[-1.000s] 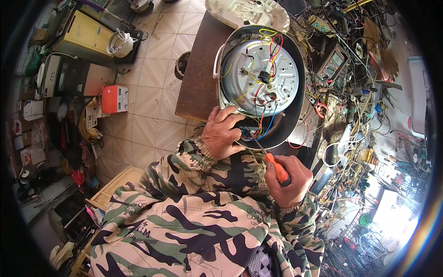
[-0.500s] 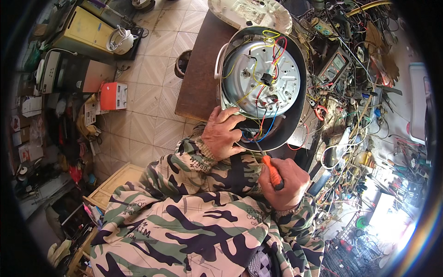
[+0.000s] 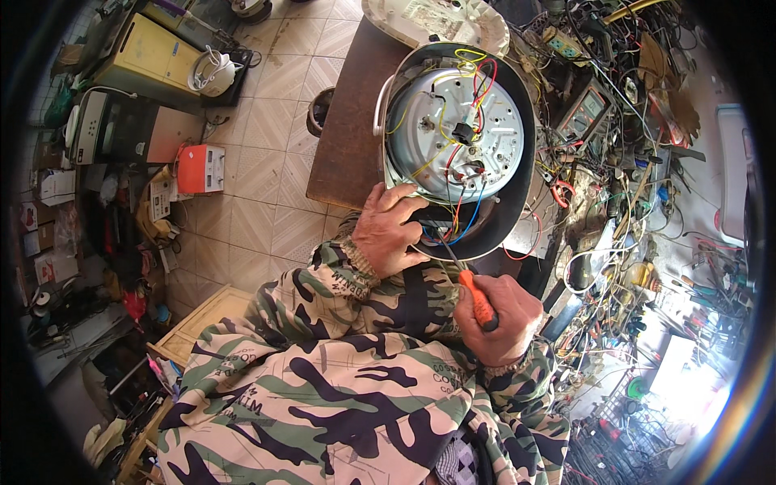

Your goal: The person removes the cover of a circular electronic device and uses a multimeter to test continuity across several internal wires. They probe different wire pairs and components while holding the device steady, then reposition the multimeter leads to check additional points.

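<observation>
An opened rice cooker [image 3: 527, 162] stands on its lid side, its dark oval housing exposing a round metal plate [image 3: 420, 153] with red, yellow and blue wires. My left hand [image 3: 390, 230] grips the housing's near left rim, its fingers curled over the edge. My right hand [image 3: 503, 319] is wrapped round the orange handle of a screwdriver [image 3: 482, 303]. The shaft slants up and left over the near rim into the housing, beside the blue wire. Its tip is hard to make out among the wires and shadow.
The rice cooker rests on a brown table [image 3: 343, 153]; an off-white base cover [image 3: 436, 23] lies beyond it. To the right are tangled cables, a multimeter [image 3: 584, 115] and red-handled pliers [image 3: 562, 192]. A red-orange box [image 3: 194, 170] and appliances line the left, across a tiled floor [image 3: 259, 178].
The rice cooker has shifted slightly left and tilted a little, with the wires moving along. Both hands keep their holds, and the screwdriver has hardly moved.
</observation>
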Motion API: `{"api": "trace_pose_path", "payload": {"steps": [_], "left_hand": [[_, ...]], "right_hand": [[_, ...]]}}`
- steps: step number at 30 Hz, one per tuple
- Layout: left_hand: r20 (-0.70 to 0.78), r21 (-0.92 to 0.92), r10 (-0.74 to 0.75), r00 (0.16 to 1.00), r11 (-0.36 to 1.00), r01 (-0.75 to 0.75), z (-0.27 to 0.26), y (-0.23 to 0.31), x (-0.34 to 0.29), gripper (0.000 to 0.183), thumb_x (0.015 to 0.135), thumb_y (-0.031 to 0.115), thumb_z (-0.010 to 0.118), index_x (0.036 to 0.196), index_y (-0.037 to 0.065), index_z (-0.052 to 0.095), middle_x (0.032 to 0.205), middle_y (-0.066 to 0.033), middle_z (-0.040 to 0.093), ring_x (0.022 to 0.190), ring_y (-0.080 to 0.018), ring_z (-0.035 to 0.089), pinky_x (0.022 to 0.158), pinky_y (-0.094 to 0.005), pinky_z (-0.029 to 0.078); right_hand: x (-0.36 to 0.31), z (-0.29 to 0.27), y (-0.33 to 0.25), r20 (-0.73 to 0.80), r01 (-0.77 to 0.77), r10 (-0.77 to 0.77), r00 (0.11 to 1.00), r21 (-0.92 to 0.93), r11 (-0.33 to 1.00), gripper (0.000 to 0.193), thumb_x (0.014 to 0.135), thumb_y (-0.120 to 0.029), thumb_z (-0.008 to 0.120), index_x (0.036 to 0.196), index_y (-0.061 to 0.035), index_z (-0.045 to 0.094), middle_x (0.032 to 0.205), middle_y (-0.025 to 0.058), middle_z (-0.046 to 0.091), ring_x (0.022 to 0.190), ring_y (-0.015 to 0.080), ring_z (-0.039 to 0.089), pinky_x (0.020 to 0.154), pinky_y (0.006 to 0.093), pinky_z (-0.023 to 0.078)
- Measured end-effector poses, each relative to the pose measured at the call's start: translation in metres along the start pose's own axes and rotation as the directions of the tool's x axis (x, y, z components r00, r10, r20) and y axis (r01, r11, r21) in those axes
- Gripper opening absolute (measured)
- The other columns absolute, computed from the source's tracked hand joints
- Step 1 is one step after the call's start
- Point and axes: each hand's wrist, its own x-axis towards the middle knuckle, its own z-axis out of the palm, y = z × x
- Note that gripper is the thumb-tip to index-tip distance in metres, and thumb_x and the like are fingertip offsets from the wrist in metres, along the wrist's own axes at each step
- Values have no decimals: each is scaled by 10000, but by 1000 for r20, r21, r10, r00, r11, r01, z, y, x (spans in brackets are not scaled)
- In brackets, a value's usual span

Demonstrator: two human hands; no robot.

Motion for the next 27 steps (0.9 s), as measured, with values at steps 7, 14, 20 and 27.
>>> {"api": "trace_pose_path", "payload": {"steps": [7,14,20,27], "left_hand": [[9,-7,-2,1000,1000,2,2,0,0,373,548,326,891,668,107,613,1293,-67,590,1353,-303,409,1094,-596,299],[32,9,-38,999,999,37,-2,6,-2,357,564,301,888,648,112,597,1295,-64,591,1364,-308,404,1100,-595,296],[97,36,-53,994,998,49,-6,11,0,339,562,303,888,730,106,671,1312,-68,578,1375,-311,399,1116,-601,277],[29,90,-63,998,994,60,-5,13,-1,342,578,323,878,737,101,672,1283,-72,589,1370,-309,410,1137,-609,250]], "right_hand": [[13,0,5,-3,-8,8,1000,37,999,138,753,-79,765,821,-15,664,656,121,580,555,301,600,521,369,475],[61,-6,3,132,-70,76,988,-46,996,234,800,-180,727,674,-31,598,602,155,578,559,354,608,526,409,477],[101,-5,13,200,-106,125,972,-105,989,261,788,-222,715,648,-17,632,560,175,590,564,382,626,538,437,498],[64,-39,14,186,-179,159,969,93,980,203,796,-189,705,729,1,674,599,113,637,514,224,627,528,345,487]]}}
